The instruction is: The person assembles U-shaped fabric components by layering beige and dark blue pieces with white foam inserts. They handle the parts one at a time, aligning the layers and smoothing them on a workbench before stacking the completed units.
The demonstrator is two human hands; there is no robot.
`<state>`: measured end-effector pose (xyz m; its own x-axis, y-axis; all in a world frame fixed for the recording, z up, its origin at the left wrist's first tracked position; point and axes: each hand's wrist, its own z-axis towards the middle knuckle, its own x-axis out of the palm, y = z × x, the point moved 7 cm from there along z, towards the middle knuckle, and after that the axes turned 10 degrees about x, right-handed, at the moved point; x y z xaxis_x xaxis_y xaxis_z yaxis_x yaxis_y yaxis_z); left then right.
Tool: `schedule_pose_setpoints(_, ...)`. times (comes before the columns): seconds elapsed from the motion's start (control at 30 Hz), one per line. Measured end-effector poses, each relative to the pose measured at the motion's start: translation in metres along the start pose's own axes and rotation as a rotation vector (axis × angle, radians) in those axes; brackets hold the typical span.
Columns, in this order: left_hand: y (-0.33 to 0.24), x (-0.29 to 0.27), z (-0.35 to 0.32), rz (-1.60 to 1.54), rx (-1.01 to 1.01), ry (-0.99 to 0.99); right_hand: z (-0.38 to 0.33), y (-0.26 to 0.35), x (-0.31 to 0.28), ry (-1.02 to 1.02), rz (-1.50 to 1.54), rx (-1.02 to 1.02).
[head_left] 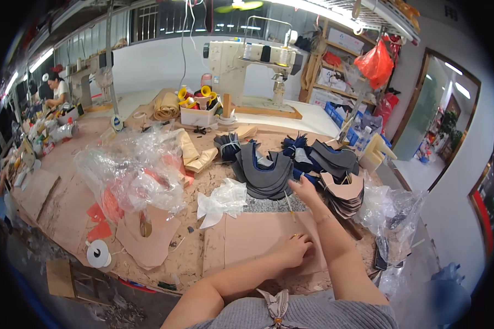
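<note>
My left hand (295, 250), a ring on one finger, rests with curled fingers on a flat beige sheet (258, 230); whatever may be under the fingertips is hidden. Farther off, my right hand (305, 192) reaches to the right edge of a stack of curved dark grey pieces (263, 178). Most of its fingers are hidden, so its grip does not show. Just left of that hand lies a thin stick-like tool (290, 204) with a yellowish part. A speckled grey slab (268, 205) shows between the stack and the sheet.
Crumpled clear plastic (137, 170) covers the table's left part. White plastic (223, 202), a thread spool (99, 254) and beige cutouts (148, 236) lie nearer. More grey pieces (335, 159) and beige pieces (343, 192) stack at right. A sewing machine (230, 68) stands behind.
</note>
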<state>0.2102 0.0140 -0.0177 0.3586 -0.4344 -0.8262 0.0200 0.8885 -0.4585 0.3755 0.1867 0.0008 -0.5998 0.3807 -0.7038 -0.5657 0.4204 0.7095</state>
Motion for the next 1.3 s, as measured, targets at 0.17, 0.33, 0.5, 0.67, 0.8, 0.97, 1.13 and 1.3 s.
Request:
schedule_pose_setpoints(0.17, 0.013, -0.001, -0.004, -0.092, -0.066, 0.017, 0.049, 0.033, 0.045, -0.213, -0.023, 0.196)
schedule_pose_setpoints(0.33, 0.027, 0.023, 0.001, -0.126, 0.000, -0.069, 0.064, 0.046, 0.055, -0.028, 0.412, 0.237)
schedule_pose_setpoints(0.5, 0.015, -0.001, -0.002, -0.132, -0.024, -0.118, 0.068, 0.078, 0.044, 0.057, 0.951, -0.003)
schedule_pose_setpoints(0.67, 0.009, -0.006, -0.001, -0.087, 0.062, -0.070, 0.040, 0.151, -0.021, 0.063, 1.025, -0.281)
schedule_pose_setpoints(0.8, 0.019, -0.007, 0.001, -0.154, 0.048, -0.139, 0.005, 0.187, -0.065, 0.093, 1.265, -0.321)
schedule_pose_setpoints(0.97, 0.052, -0.036, -0.012, -0.043, -0.030, -0.342, -0.055, 0.156, -0.097, 0.191, 1.447, -0.303)
schedule_pose_setpoints(1.13, 0.055, -0.061, -0.027, 0.216, -0.481, -0.042, -0.073, 0.005, -0.041, 0.122, 1.241, 0.050)
schedule_pose_setpoints(1.3, 0.053, -0.053, -0.020, 0.309, -0.375, -0.174, -0.130, 0.030, -0.087, -0.564, 0.396, -0.318)
